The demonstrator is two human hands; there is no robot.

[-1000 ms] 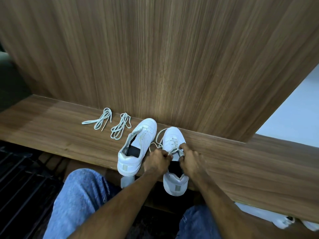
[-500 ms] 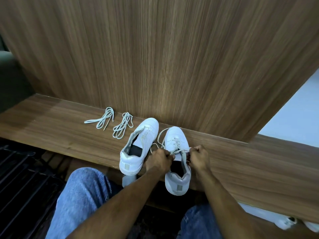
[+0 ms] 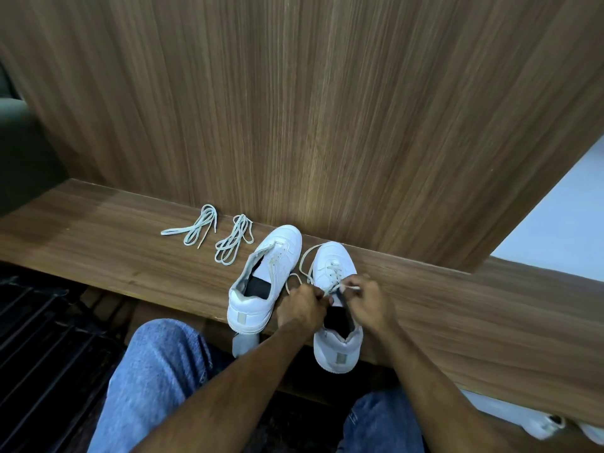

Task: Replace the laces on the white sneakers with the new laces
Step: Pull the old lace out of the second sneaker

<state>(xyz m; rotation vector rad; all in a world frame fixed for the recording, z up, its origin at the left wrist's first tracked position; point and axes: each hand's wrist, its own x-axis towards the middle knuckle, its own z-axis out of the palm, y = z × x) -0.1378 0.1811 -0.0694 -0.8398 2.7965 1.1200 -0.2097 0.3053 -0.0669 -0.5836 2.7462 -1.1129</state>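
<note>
Both hands pinch the lace (image 3: pixel 340 282) over the right sneaker (image 3: pixel 333 263): left hand (image 3: pixel 302 305) at its left eyelets, right hand (image 3: pixel 369 299) at its right. The sneaker points away toward the wall; the new laces (image 3: pixel 233 243) lie well left on the bench (image 3: pixel 457 305), nearer the left hand.

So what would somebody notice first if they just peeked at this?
Probably the two hands, left hand and right hand, both pinching the lace over the right white sneaker on the wooden shelf. Next, the left white sneaker beside it, and two loose lace bundles lying further left.
</note>
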